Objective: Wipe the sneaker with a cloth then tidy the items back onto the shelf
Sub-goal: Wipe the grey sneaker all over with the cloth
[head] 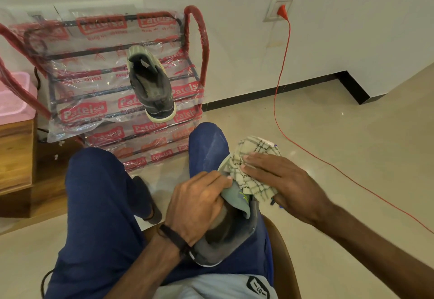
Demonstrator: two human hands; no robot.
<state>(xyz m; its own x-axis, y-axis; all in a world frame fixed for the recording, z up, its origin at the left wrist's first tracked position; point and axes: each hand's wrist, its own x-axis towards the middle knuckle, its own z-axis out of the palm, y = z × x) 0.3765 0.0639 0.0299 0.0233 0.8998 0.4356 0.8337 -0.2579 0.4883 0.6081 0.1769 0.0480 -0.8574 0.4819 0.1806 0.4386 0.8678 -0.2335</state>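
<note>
Resting on the person's right thigh, the sneaker lies with its heel toward the camera. The left hand grips it at the collar, fingers curled over the tongue. The right hand presses a checked cloth against the sneaker's front, fingers straight and close together on the fabric. A second sneaker sits toe-out on the shelf, which is wrapped in printed plastic and stands against the wall. A red cord runs from a wall socket across the floor.
</note>
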